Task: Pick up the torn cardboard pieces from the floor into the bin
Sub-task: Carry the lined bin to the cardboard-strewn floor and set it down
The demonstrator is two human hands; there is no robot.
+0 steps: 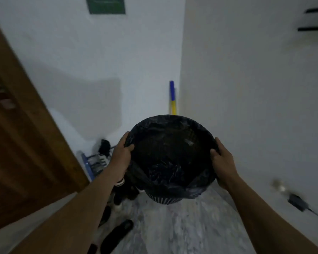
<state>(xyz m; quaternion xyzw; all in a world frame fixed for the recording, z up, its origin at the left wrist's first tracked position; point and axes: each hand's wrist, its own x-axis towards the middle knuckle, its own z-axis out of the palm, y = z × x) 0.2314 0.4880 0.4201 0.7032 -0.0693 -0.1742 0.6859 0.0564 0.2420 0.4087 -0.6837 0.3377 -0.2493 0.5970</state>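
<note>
One round dark bin (173, 118), lined with one black plastic bag (173, 173), is held over the grey marbled floor (182, 228) between two hands. The left hand (122, 157) and right hand (224, 163) each have their grip curled over its rim. One blue-and-yellow pole (172, 98) stands in the corner behind it.

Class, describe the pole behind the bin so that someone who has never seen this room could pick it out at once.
Find the corner where the two white walls meet. Behind the black-lined bin, a thin pole stands upright in that corner. It is the only brightly coloured thing there: blue on top, yellow below.
</note>
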